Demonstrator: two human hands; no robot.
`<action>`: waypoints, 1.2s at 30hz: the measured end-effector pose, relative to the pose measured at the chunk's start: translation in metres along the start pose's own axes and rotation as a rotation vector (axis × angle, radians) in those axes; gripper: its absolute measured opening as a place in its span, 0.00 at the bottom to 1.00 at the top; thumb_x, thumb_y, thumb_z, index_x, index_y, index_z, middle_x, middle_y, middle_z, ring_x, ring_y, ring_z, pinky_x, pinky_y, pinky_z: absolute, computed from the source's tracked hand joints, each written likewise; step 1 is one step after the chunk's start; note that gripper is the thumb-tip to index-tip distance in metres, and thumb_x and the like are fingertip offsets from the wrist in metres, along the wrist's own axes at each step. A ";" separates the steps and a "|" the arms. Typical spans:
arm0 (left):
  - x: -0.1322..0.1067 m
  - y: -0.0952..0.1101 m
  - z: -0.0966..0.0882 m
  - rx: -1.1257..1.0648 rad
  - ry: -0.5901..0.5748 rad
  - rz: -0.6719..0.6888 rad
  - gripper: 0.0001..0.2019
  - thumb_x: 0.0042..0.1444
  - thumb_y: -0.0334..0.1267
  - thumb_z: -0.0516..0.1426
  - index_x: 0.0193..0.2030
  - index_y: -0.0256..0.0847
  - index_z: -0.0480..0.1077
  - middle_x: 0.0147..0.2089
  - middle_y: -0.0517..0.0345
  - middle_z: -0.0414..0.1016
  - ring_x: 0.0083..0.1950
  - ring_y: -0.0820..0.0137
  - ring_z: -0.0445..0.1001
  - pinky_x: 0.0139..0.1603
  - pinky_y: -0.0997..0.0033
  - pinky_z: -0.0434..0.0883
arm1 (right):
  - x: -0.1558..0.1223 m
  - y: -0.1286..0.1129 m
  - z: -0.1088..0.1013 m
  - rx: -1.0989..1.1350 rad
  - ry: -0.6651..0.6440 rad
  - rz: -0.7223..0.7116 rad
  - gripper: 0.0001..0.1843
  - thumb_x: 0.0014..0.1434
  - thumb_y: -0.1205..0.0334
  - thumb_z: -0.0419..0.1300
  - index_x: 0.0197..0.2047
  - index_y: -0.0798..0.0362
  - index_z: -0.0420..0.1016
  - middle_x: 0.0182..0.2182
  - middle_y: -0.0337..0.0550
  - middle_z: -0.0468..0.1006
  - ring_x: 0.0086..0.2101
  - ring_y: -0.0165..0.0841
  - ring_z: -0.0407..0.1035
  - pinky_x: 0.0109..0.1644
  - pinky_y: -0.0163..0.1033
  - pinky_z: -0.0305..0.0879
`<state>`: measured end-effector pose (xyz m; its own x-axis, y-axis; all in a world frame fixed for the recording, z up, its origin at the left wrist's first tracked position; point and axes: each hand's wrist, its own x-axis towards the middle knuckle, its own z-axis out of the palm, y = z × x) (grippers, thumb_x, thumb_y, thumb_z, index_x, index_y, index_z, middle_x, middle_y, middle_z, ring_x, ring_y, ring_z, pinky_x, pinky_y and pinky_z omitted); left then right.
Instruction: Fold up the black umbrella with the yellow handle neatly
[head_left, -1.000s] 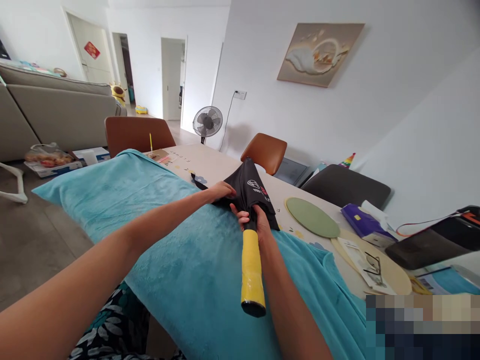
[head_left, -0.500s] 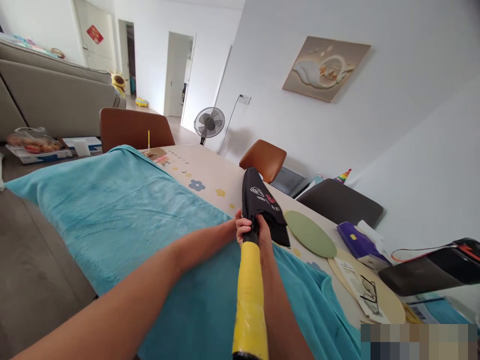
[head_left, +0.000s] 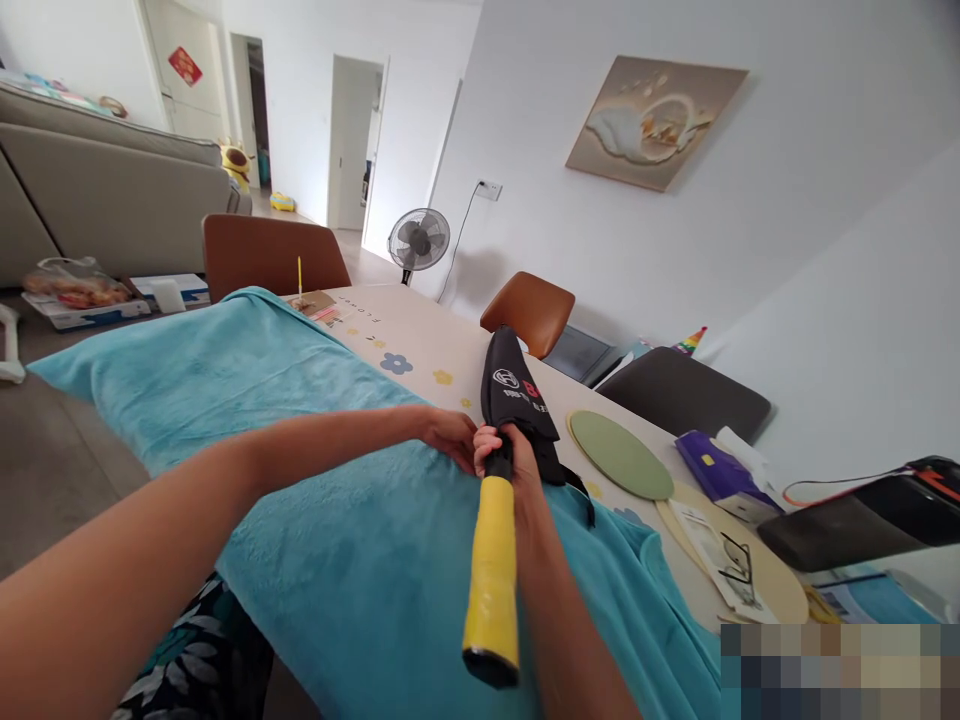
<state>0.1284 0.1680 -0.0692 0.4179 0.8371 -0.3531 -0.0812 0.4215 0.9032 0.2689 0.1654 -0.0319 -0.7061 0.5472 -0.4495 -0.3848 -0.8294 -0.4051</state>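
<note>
A badminton racket with a yellow-wrapped handle (head_left: 493, 580) points toward me, its head inside a black cover (head_left: 504, 372) with white and red lettering. My right hand (head_left: 501, 447) is wrapped around the black part just above the yellow grip. Close on its left, my left hand (head_left: 451, 437) hovers over the blanket with bent fingers pointing at the racket; nothing shows in it, though its fingertips are partly hidden. A black strap (head_left: 579, 490) hangs from the cover's right side. Beneath both arms a turquoise blanket (head_left: 322, 370) drapes over the table.
The pale flowered table (head_left: 420, 340) carries a green round mat (head_left: 621, 455), eyeglasses (head_left: 736, 570) and a purple tissue pack (head_left: 720, 470). Chairs (head_left: 529, 312) stand around it, a fan (head_left: 418, 240) behind. Boxes with a food bag (head_left: 79, 287) lie at left.
My left hand has moved left, away from the racket, and its elbow has swung outward. The racket's butt has risen slightly into view. The strap now hangs visibly beside the cover.
</note>
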 end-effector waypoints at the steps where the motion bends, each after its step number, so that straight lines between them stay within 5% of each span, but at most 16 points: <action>1: -0.008 0.004 -0.007 0.068 0.047 -0.015 0.05 0.47 0.23 0.56 0.32 0.31 0.71 0.29 0.53 0.76 0.32 0.69 0.76 0.36 0.70 0.74 | 0.005 0.006 -0.005 -0.060 0.025 -0.049 0.03 0.54 0.70 0.52 0.33 0.55 0.60 0.19 0.31 0.64 0.15 0.20 0.59 0.16 0.25 0.64; 7: -0.041 0.016 -0.022 0.513 0.463 0.023 0.10 0.49 0.26 0.50 0.37 0.32 0.69 0.35 0.48 0.77 0.31 0.67 0.77 0.33 0.67 0.75 | 0.027 0.034 -0.026 -0.118 0.005 -0.136 0.02 0.55 0.69 0.53 0.32 0.55 0.61 0.20 0.33 0.65 0.16 0.21 0.61 0.21 0.28 0.68; 13: -0.035 0.030 0.017 0.829 0.729 0.226 0.11 0.50 0.40 0.56 0.39 0.38 0.70 0.42 0.53 0.74 0.47 0.61 0.72 0.47 0.64 0.70 | 0.025 0.035 -0.028 -0.135 -0.053 -0.160 0.03 0.55 0.66 0.53 0.30 0.56 0.64 0.20 0.35 0.67 0.17 0.22 0.61 0.23 0.28 0.67; 21: -0.005 0.036 0.055 1.468 0.780 0.283 0.20 0.51 0.49 0.56 0.45 0.37 0.70 0.48 0.48 0.69 0.53 0.59 0.65 0.52 0.63 0.64 | 0.025 0.038 -0.024 -0.177 -0.061 -0.259 0.05 0.54 0.61 0.58 0.31 0.55 0.68 0.18 0.32 0.68 0.16 0.22 0.60 0.22 0.28 0.65; 28: 0.026 0.046 0.065 1.584 0.683 0.345 0.16 0.46 0.38 0.61 0.42 0.34 0.72 0.49 0.42 0.70 0.54 0.56 0.64 0.55 0.59 0.60 | 0.022 0.040 -0.022 -0.175 -0.019 -0.296 0.07 0.58 0.67 0.52 0.29 0.55 0.66 0.15 0.33 0.67 0.15 0.23 0.59 0.21 0.29 0.65; 32: 0.033 0.048 0.069 1.539 0.681 0.373 0.08 0.52 0.31 0.55 0.38 0.33 0.73 0.45 0.38 0.72 0.52 0.55 0.66 0.51 0.58 0.62 | 0.021 0.040 -0.022 -0.177 -0.014 -0.288 0.07 0.59 0.69 0.50 0.29 0.53 0.64 0.16 0.32 0.66 0.16 0.23 0.60 0.21 0.30 0.66; 36: 0.030 0.055 0.064 1.413 0.782 0.386 0.12 0.58 0.29 0.47 0.42 0.36 0.70 0.43 0.41 0.74 0.48 0.57 0.71 0.47 0.60 0.64 | 0.019 0.039 -0.022 -0.161 -0.023 -0.266 0.04 0.57 0.68 0.52 0.30 0.54 0.64 0.17 0.33 0.66 0.16 0.23 0.60 0.21 0.29 0.66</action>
<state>0.1947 0.1937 -0.0139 0.0087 0.9557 0.2943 0.9484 -0.1012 0.3006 0.2530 0.1459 -0.0737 -0.6071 0.7385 -0.2934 -0.4603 -0.6277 -0.6278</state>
